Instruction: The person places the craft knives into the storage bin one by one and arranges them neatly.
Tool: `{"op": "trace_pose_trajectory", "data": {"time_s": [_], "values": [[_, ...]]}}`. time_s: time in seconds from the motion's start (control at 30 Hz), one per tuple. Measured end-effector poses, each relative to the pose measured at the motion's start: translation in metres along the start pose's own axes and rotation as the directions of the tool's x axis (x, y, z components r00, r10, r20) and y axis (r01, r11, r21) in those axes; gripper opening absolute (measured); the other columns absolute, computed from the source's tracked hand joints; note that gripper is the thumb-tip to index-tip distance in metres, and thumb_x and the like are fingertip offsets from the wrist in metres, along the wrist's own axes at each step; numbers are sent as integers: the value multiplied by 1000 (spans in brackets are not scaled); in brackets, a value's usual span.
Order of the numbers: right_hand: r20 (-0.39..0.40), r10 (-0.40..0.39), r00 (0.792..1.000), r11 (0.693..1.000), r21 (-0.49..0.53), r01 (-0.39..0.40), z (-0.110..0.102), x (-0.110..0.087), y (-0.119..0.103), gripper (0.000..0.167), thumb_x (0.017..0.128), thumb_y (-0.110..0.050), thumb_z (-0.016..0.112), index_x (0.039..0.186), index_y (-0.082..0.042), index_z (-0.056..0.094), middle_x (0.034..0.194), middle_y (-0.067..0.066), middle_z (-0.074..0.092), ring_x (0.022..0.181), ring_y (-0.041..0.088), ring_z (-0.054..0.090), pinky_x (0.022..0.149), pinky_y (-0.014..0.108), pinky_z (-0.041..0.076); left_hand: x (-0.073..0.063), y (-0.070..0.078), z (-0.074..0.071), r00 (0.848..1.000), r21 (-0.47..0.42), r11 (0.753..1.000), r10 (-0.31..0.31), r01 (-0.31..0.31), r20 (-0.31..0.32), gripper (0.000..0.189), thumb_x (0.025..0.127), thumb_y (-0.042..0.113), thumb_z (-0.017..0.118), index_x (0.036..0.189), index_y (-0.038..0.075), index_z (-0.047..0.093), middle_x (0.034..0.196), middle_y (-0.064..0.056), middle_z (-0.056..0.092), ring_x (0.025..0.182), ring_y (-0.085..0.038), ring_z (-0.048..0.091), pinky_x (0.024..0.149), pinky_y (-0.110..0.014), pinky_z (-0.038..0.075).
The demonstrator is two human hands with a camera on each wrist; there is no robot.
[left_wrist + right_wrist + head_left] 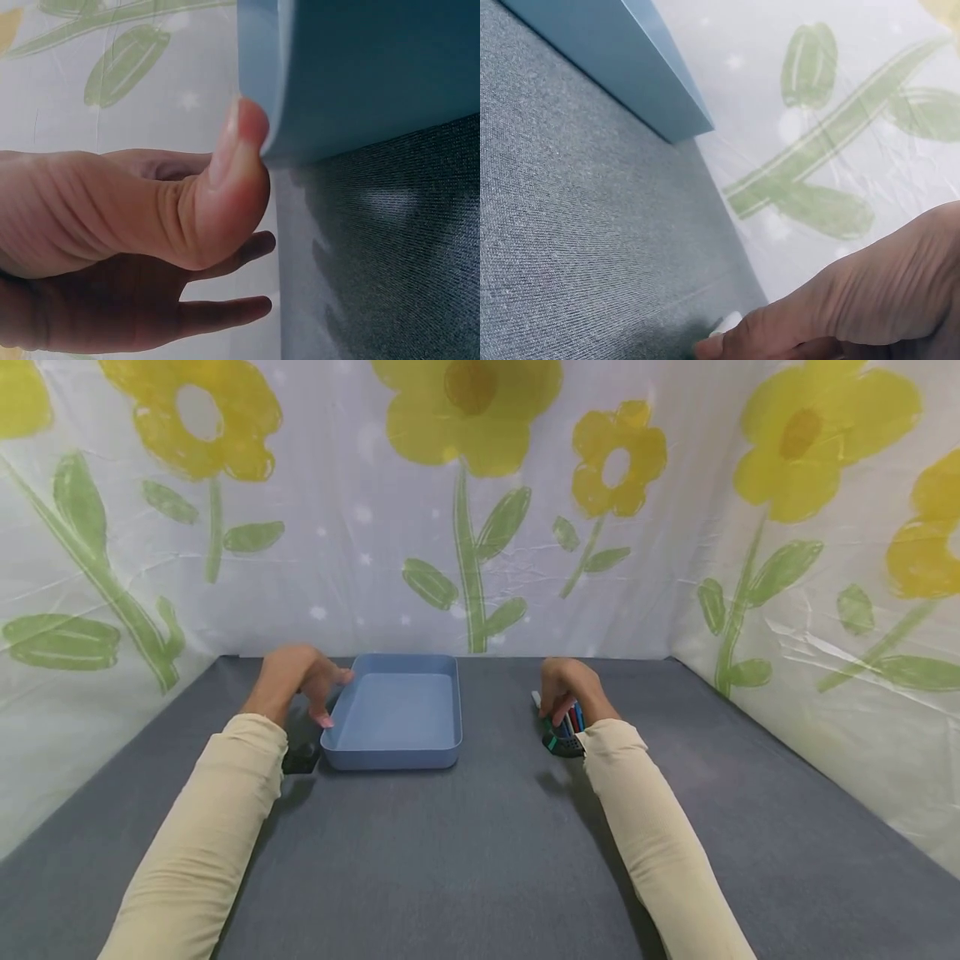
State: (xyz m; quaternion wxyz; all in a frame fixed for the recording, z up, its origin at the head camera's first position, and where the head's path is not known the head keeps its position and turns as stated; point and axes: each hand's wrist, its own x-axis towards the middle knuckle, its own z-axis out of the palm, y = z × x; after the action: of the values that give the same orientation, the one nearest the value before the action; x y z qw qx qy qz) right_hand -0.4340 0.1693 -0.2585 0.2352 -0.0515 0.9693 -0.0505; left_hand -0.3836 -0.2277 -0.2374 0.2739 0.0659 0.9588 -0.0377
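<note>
At the left side of a blue tray (396, 760), my left hand (296, 681) is bent down, its thumb (232, 195) touching the tray's outer wall near a corner. Its other fingers hang apart, not wrapped round the tray. To the tray's right, my right hand (568, 685) bends down over a black mesh pen case (558, 747) with green edging, its fingers curled toward the contents. Red and blue pens (577, 717) show beneath the palm. A small white piece (726, 324) lies right at the right thumb's tip; I cannot tell whether the fingers pinch it.
Below my left wrist, a black object (300, 760) stands close beside the tray, partly covered by the hand. The dark grey cloth-covered table (450, 860) runs back to a white curtain (330, 527) printed with yellow flowers, which also encloses both sides.
</note>
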Motion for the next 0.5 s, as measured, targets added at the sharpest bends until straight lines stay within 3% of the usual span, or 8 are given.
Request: {"op": "trace_pose_trajectory", "data": {"time_s": [0.13,0.27,0.37,0.5], "values": [[-10,-9,1000,1000,-20,9,0,-1,1,36,93,-27,78,118,-1,74,82,-3,83,80,9,79,105,38,56,0,0,-1,1000,-10,1000,3,-3,7,129,78,51,88,170,14,5,170,-35,2,154,-51,28,110,-60,45],[-80,-26,996,998,47,30,-2,-5,1,11,92,-16,72,89,-7,77,73,1,80,68,13,77,74,30,57,0,1,-1,1000,-23,1000,-11,11,5,129,77,50,88,170,16,5,170,-35,1,155,-51,25,111,-61,44],[-140,-36,989,994,99,50,-11,-12,2,28,87,-10,66,60,-18,64,64,2,74,56,12,67,56,31,43,0,1,-1,1000,-18,1000,-10,10,5,128,78,49,88,170,15,6,170,-35,1,155,-51,26,112,-61,44],[-191,-53,980,979,184,88,-25,-26,2,35,84,-7,64,55,-21,50,59,0,68,53,11,63,53,28,43,1,1,-1,1000,5,1000,-13,13,1,128,77,50,88,170,16,7,171,-34,3,154,-49,29,108,-58,46]]}}
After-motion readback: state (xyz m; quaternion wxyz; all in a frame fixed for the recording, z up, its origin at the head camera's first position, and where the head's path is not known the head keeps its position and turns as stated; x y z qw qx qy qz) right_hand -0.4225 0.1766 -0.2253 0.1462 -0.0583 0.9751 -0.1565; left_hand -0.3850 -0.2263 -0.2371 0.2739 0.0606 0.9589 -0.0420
